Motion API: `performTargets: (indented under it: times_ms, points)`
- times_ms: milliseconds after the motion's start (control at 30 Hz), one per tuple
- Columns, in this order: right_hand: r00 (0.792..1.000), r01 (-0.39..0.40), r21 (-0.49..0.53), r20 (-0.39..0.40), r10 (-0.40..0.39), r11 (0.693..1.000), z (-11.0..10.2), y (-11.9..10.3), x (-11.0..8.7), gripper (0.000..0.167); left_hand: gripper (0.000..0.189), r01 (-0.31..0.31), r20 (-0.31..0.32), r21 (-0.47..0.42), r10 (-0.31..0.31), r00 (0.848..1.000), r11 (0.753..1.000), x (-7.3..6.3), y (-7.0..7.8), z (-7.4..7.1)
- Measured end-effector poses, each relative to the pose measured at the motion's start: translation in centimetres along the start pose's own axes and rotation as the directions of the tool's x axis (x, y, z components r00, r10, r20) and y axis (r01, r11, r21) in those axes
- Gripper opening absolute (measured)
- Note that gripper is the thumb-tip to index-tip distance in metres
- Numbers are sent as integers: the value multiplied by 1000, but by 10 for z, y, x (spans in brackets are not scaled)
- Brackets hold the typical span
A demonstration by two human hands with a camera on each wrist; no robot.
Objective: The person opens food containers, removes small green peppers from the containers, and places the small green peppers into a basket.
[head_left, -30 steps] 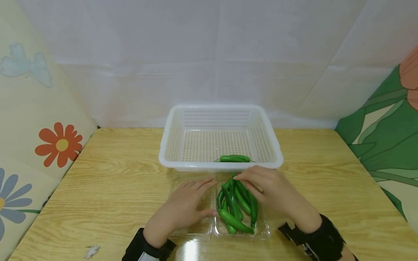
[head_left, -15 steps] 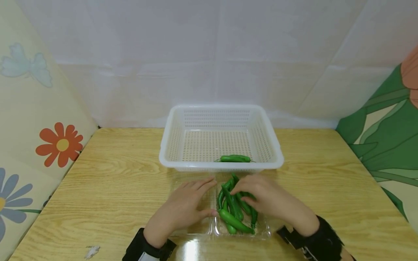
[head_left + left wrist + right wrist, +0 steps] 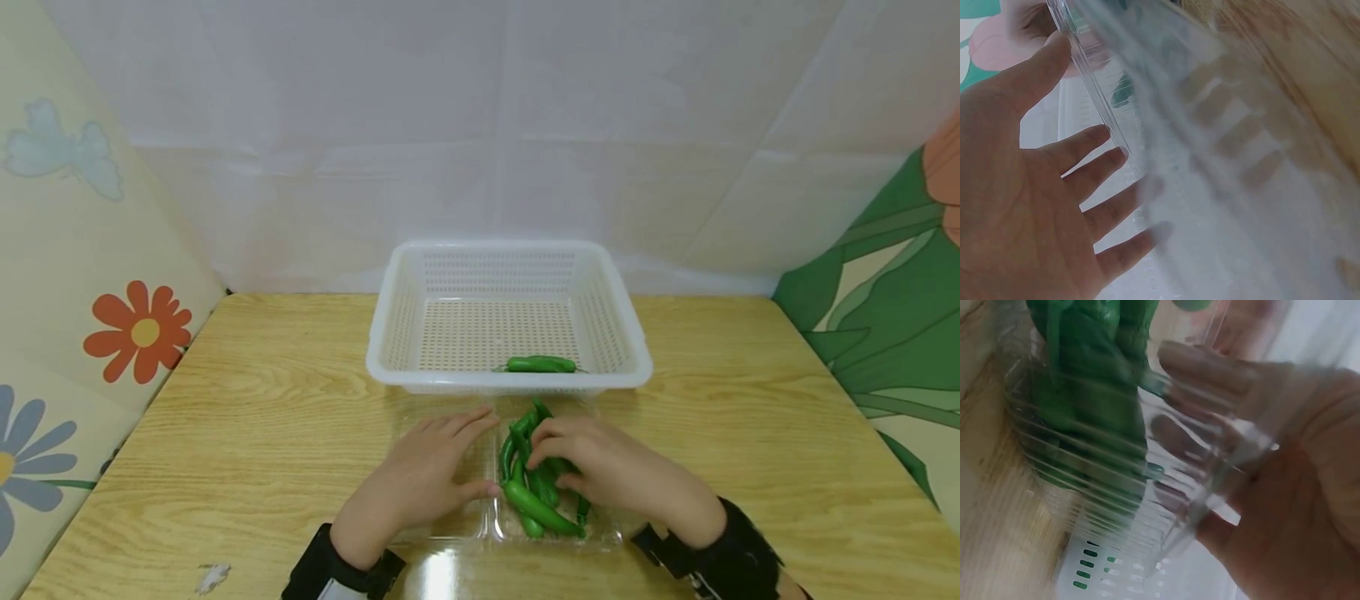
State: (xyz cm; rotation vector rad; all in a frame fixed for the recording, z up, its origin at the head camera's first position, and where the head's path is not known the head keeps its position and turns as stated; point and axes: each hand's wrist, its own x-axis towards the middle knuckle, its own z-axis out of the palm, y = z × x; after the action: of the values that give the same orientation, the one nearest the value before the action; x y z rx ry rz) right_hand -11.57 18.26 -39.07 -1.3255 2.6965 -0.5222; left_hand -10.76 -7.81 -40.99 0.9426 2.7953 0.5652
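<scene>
In the head view, a clear plastic clamshell box point(image 3: 459, 525) lies spread on the table. Its right compartment holds several green chili peppers point(image 3: 543, 510). My left hand point(image 3: 420, 477) rests over the left half, its fingers spread and nearly straight; thumb and fingertips touch the box's middle edge, as the left wrist view also shows. Over the right side of the pepper pile is my right hand point(image 3: 600, 460), with loosely bent fingers touching the peppers and hiding some of them. Through the clear wall, the right wrist view shows its fingers point(image 3: 1179, 440) beside the peppers point(image 3: 1094, 419).
A white perforated plastic basket point(image 3: 508, 380) stands just behind the box, with green peppers point(image 3: 540, 364) near its front wall. The wooden table point(image 3: 277, 375) spreads to both sides. A small torn pale patch point(image 3: 213, 577) is at the front left.
My right hand has moved from the far, stem end of the pile toward me and slightly left, now covering more peppers. The left hand and the basket stay put.
</scene>
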Motion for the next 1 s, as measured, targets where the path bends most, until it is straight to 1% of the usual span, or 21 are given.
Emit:
performTargets:
  times_ms: [267, 533, 667, 767, 1000]
  points:
    - [1000, 0, -13, 17, 0, 1000, 4, -4, 0, 42, 81, -1, -3, -2, 1, 1000, 1000, 0, 1, -1]
    - [996, -14, -10, 84, 15, 1000, 6, -6, -1, 41, 80, -1, 3, -7, 1, 1000, 1000, 0, 1, -1]
    - [996, -6, -5, 83, 7, 1000, 7, -7, 0, 43, 80, 0, 6, -8, 0, 1000, 1000, 0, 1, -1]
    - [998, -2, -14, 68, 3, 1000, 9, -8, 0, 45, 81, 3, 6, -6, -3, 1000, 1000, -1, 1, -1]
    - [997, -36, -36, 71, 38, 999, 12, -8, 0, 48, 80, -1, 1, -6, 1, 1000, 1000, 0, 1, -1]
